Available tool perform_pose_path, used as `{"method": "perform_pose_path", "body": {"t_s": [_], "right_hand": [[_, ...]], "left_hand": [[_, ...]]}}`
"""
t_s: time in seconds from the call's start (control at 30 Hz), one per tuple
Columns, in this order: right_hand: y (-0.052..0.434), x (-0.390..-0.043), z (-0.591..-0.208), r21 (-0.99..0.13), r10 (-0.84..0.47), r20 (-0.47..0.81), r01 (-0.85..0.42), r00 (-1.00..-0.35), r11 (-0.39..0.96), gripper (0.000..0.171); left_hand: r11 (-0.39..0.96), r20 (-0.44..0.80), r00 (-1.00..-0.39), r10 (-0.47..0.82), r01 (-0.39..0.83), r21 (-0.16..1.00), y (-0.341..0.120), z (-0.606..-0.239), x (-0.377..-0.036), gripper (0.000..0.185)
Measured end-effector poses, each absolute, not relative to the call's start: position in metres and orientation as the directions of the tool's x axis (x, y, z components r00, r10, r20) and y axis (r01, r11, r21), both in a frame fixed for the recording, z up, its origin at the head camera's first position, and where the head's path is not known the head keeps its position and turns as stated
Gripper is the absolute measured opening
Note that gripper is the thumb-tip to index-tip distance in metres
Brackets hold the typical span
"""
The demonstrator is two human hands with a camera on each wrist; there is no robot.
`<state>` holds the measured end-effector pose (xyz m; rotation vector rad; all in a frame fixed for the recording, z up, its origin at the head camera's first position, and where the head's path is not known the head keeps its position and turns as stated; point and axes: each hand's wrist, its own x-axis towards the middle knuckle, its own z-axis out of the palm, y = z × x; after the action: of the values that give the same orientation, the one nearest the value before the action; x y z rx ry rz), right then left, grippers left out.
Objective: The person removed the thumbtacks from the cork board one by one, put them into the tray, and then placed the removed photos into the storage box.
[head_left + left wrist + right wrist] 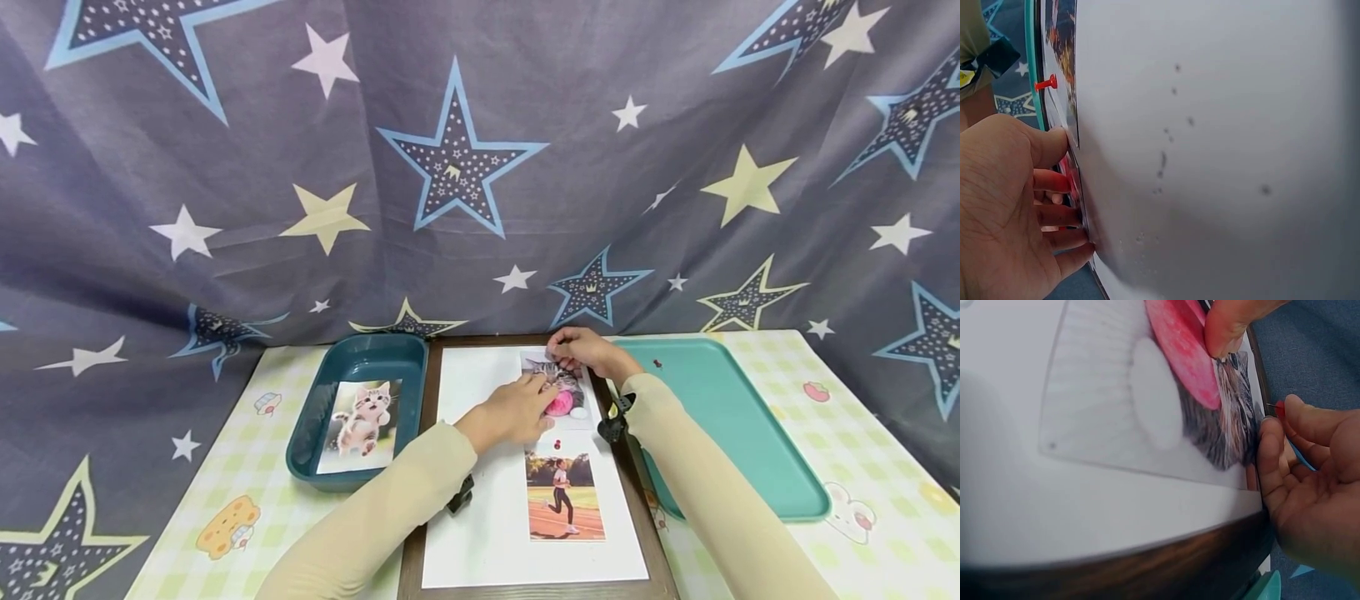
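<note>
At one o'clock on the board [472, 533], the cat photo [579, 398] is pressed by the left hand [517, 410], fingers extended, while a pin [1280, 409] is pinched by the right hand [588, 353]; skewing might be caused by slackened pressure.

The person wears long, plain sleeves in pale cream-beige, the left sleeve [375, 517] matching the right sleeve [712, 483], both ending near the wrist and leaving the left hand [513, 410] and right hand [591, 351] bare. At the cuffs sit small, angular black devices: the left wrist device [461, 495] and the right wrist device [613, 427], the latter showing a yellow patch [966, 77].
</note>
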<state>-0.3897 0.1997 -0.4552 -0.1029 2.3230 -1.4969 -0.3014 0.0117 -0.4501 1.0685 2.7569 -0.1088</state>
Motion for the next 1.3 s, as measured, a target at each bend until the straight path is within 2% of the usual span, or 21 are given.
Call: {"method": "perform_pose_path", "body": {"t_s": [0.7, 1.07, 1.3], "right_hand": [[0.193, -0.387, -0.45, -0.846, -0.233, -0.291, 0.136, -0.928, 0.515, 0.023], [0.19, -0.385, -0.449, -0.86, -0.226, -0.279, 0.137, -0.933, 0.492, 0.024], [0.192, -0.383, -0.435, -0.868, -0.259, -0.261, 0.109, -0.93, 0.484, 0.028]], "left_hand": [[0.756, -0.2, -0.741, 0.641, 0.655, -0.004, 0.01, -0.452, -0.298, 0.06], [0.74, -0.189, -0.73, 0.657, 0.672, -0.018, 0.007, -0.453, -0.294, 0.058], [0.739, -0.168, -0.732, 0.661, 0.673, -0.025, 0.006, -0.454, -0.295, 0.058]]}}
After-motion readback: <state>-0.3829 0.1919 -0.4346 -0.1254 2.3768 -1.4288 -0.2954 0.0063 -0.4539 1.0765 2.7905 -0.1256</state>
